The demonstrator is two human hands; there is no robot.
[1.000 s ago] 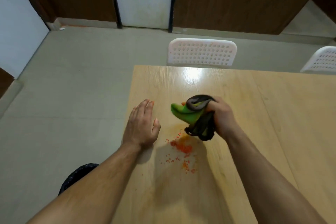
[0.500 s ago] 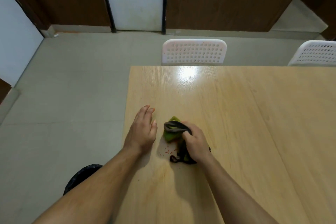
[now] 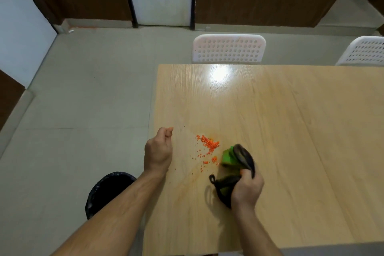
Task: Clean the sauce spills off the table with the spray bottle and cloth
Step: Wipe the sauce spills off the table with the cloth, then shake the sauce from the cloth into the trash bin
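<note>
Orange crumbs of sauce (image 3: 209,145) lie bared again on the pale wooden surface (image 3: 270,120), where half a second ago the bunched green and black cloth (image 3: 232,164) was pressed right over them. The right hand (image 3: 247,188) has drawn that cloth back toward the near edge, its fingers curled tightly round the wad, and the green end now sits just beside the scatter rather than on it. The left hand (image 3: 159,151), flat on the surface a moment ago, has lifted at the edge with its fingers loosely curled and holding nothing. To my eye the pass smeared and gathered the spill but did not lift it, so more wiping is needed. No spray bottle is in sight. Below the surface's left edge stands a black-lined bin (image 3: 108,191) on the floor; its inside reads only as dark, so I cannot tell what it holds.
</note>
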